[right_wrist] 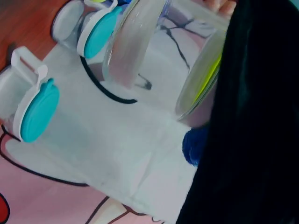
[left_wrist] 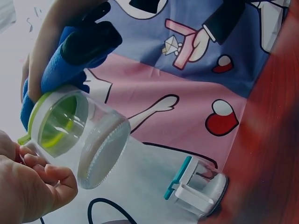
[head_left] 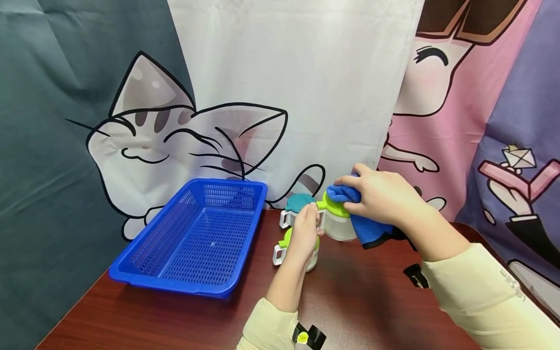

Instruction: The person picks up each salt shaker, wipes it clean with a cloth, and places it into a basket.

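1. Lime green tops the large jar [head_left: 338, 226], a clear vessel held up off the bench [head_left: 341, 301], near the backdrop [head_left: 297, 48], between the person's two hands.
2. The left hand [head_left: 306, 227] reaches forward from the lower middle, forearm slanting up, its fingers curled round the large jar's handle; the left wrist view shows this grip from the side, with the jar tilted in that picture.
3. The right hand [head_left: 380, 194] comes in from the right, its forearm angled inward and the back of the hand uppermost. Its fingers are bent over a blue cloth [head_left: 369, 228], gripping it against the lid; part of the cloth hangs beside the jar, with a black edge.
4. Pale sleeves [head_left: 481, 291] cover both forearms.
5. A smaller lime-lidded jar [head_left: 286, 239] stands on the bench, partly hidden by the left hand.
6. Just behind it stands a teal-lidded jar [head_left: 299, 202], its white handle facing left.
7. The right wrist view shows a second teal-lidded jar [right_wrist: 39, 112], well apart from the first.
8. Left of the jars sits a blue perforated basket [head_left: 175, 285].
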The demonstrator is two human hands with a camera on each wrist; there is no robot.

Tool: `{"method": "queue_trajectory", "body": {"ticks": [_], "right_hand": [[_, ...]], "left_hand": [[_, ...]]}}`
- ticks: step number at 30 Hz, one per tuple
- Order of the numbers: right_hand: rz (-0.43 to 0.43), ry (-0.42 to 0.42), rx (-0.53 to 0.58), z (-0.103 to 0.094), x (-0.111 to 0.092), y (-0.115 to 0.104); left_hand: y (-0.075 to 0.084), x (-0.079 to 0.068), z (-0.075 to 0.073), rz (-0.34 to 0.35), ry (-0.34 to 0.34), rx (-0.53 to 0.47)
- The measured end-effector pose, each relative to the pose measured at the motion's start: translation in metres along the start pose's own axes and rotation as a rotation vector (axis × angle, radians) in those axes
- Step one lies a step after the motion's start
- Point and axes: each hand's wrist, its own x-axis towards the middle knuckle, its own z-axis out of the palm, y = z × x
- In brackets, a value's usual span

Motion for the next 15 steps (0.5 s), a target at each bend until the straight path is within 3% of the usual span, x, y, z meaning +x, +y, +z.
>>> {"method": "queue_trajectory", "body": {"ticks": [9, 15], "right_hand": [[-0.056, 0.034, -0.006, 0.008, 0.005, -0.013], [-0.04, 0.024, 0.056, 0.009, 0.002, -0.003]], "left_hand": [[-0.008, 0.0, 0.005, 0.017, -0.052, 0.066], [-0.008, 0.0, 0.005, -0.01, -0.043, 0.099]]}}
